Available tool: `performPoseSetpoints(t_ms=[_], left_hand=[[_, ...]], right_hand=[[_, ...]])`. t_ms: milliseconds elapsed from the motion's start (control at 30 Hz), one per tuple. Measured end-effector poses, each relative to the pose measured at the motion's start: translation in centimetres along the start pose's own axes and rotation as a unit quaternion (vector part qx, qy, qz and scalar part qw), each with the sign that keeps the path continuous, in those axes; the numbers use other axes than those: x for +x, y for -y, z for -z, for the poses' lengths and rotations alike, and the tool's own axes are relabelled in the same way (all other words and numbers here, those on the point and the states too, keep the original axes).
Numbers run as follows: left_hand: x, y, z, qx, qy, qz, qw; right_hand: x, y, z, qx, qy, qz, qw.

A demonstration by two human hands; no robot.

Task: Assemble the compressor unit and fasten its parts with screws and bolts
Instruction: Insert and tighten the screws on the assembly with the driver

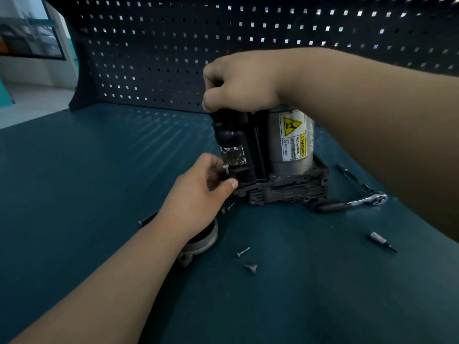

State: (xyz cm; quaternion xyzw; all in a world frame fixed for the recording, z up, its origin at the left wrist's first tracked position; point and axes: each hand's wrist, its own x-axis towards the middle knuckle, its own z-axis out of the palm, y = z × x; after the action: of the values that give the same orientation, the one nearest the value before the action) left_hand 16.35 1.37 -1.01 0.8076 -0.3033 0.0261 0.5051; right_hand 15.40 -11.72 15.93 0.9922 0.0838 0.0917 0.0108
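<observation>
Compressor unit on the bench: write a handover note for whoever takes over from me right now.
Right hand grips the top of the compressor unit, upright on the bench.
Left hand pinches a screw at the unit's lower front edge; not driven yet.
Ratchet lies right of the unit, bit nearer you, two loose screws in front, metal ring under the left wrist.
Done: the unit's main body looks assembled.
Left: seat this screw, probably fit the ring and loose screws, tighten.

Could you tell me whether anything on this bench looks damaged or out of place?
The label on the black cylinder is torn and scuffed; the warning sticker has print partly rubbed off.
</observation>
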Motion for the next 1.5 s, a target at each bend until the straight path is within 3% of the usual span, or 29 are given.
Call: performPoseSetpoints(t_ms=[100,267,500,667,1233,1500], left_hand=[[-0.1,-0.4,0.1,-0.018,-0.086,-0.021,0.996],[0.3,-0.7,-0.5,0.014,-0.146,0.000,0.989],[0.4,-0.4,0.4,-0.003,-0.076,-0.020,0.997],[0.6,-0.6,0.0,-0.026,-0.140,0.017,0.990],[0.7,-1.0,0.6,-0.021,-0.087,0.025,0.996],[0.6,-1.4,-0.4,0.006,-0.125,0.039,0.991]], right_hand=[[-0.2,0.1,-0.1,0.007,-0.006,-0.004,1.000],[-0.4,0.2,-0.2,0.008,-0.011,0.005,1.000],[-1.1,0.3,-0.1,0.020,-0.016,-0.001,1.000],[-1.2,0.4,0.0,0.029,-0.015,-0.006,0.999],[-1.3,0.4,0.1,0.037,-0.022,-0.010,0.999],[-1.3,0.3,0.1,0.044,-0.021,-0.012,0.999]])
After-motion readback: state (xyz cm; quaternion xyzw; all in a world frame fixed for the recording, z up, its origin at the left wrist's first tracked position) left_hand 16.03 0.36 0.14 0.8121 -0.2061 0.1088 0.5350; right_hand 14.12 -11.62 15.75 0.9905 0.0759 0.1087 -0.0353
